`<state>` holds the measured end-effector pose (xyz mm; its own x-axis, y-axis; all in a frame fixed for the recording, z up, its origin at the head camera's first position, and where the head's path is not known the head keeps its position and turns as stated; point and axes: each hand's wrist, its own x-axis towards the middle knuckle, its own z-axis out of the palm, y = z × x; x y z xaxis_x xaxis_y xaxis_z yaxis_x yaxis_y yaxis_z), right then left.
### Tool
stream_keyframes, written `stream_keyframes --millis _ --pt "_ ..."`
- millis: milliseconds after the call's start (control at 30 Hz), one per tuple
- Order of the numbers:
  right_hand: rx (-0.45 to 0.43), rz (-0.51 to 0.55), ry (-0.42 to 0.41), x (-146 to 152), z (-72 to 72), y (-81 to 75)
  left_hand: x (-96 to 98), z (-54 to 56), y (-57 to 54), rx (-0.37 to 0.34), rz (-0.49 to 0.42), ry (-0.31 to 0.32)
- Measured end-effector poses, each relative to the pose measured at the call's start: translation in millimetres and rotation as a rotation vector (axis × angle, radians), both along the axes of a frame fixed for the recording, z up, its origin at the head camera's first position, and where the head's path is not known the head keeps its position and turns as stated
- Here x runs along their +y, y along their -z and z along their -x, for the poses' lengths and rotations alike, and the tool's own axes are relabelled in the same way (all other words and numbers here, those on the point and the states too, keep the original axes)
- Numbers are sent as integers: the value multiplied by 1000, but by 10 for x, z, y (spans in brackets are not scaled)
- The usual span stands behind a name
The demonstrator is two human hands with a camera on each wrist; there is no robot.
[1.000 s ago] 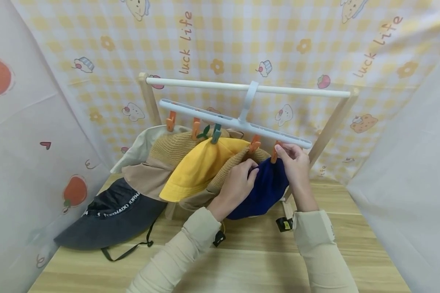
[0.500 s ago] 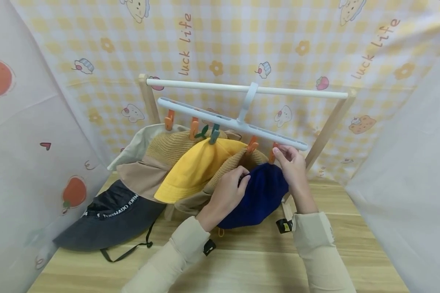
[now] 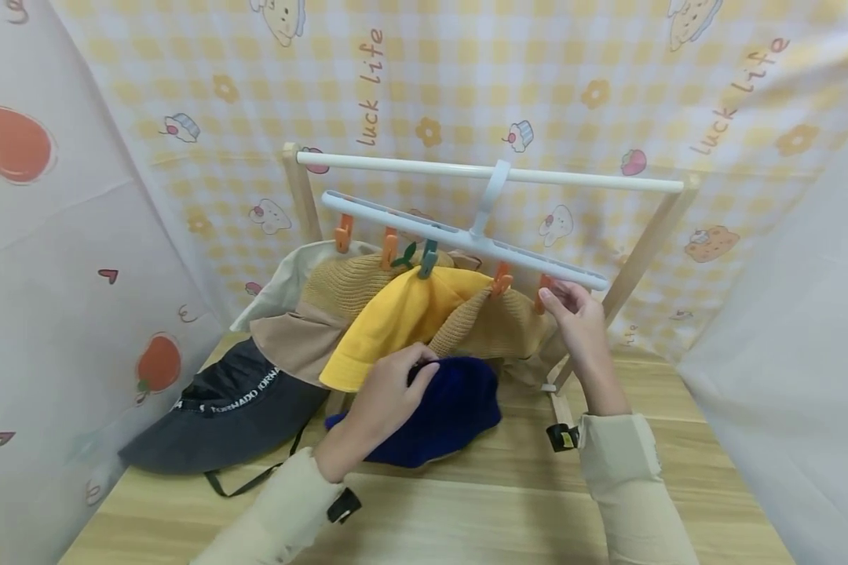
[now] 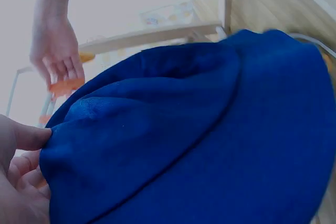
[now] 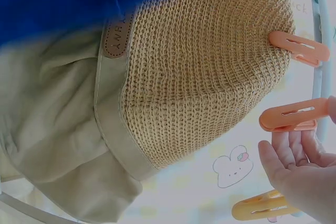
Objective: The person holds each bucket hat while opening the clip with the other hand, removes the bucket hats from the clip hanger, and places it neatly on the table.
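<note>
In the head view my left hand (image 3: 387, 394) pinches a navy blue hat (image 3: 447, 416) in front of the hanging hats. The left wrist view shows thumb and fingers on the edge of its crown (image 4: 121, 114). My right hand (image 3: 581, 320) holds the end orange clip (image 3: 541, 298) on a pale blue clip hanger (image 3: 540, 263). No hat hangs from that clip (image 5: 294, 114). Beside it, another orange clip (image 3: 502, 279) bites a woven straw hat with a beige brim (image 5: 210, 72).
A white rail (image 3: 593, 177) on wooden posts carries the hanger. Further left hang a yellow hat (image 3: 389, 322), a straw hat (image 3: 346, 282) and a pale hat (image 3: 290, 275). A dark grey hat (image 3: 219, 431) with a cord lies on the table (image 3: 480, 518). A yellow clip (image 5: 262, 206) shows below my right hand.
The navy hat, earlier hanging right under the end clip, has come away and moved down and left with my left hand. My right hand stays at the clip; the straw hat behind is uncovered.
</note>
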<state>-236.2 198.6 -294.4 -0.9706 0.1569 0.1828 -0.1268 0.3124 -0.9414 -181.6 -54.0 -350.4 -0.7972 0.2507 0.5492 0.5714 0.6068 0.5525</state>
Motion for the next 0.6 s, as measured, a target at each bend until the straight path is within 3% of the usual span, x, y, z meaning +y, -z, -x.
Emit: stream_keyframes --millis 300,467,600 --pt "-9 -4 0 40 1 -4 -694 -254 75 -29 37 -21" --pt "-9 -5 3 44 -2 -6 -1155 -347 131 -61 30 48" --pt "-11 6 6 49 1 -5 -1579 -418 160 -199 35 132"
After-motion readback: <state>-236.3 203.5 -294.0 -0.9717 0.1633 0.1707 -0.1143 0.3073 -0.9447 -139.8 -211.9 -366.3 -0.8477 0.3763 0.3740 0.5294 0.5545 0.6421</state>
